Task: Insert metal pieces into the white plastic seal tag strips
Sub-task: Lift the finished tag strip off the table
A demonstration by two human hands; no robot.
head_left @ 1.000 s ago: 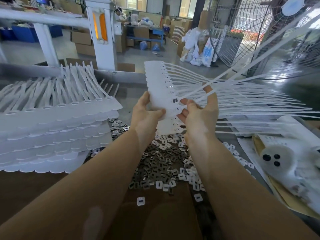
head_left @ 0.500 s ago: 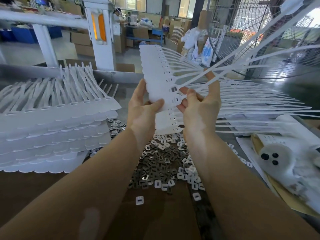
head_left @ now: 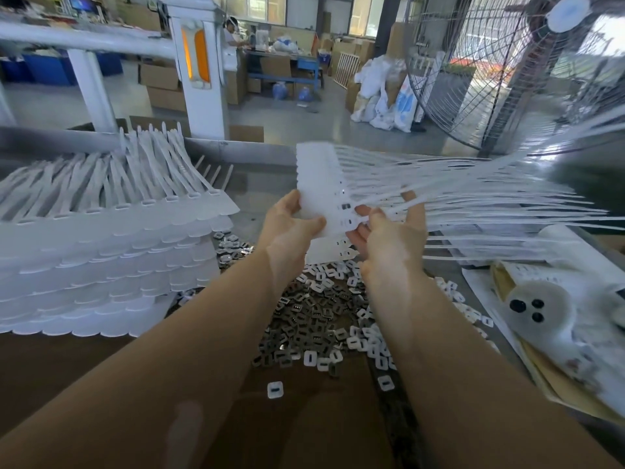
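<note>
On the counter (head_left: 101,367) to your left sits the biggest thing here, a tall stack of white tag strips (head_left: 101,252), their flat rounded heads facing you and their thin tails running away toward the far edge. Above the middle of the counter you hold up one strip of tags (head_left: 321,184) in both hands. Its row of joined heads runs away from you, from your hands toward the far side, and its long tails fan out to the right, level and slightly splayed, over more tags lying on the right side. Your left hand (head_left: 287,228) reaches forward with the arm nearly straight, thumb on top and fingers beneath, gripping the near left edge of the heads. Your right hand (head_left: 389,238) grips the right side where the tails begin, its fingers curled round the tails, the thumb pressing beside a small dark slot. Below your wrists lies a loose heap of metal pieces (head_left: 304,316), mixed with small white plastic squares (head_left: 368,340). One white square (head_left: 275,389) lies apart, nearer you.
</note>
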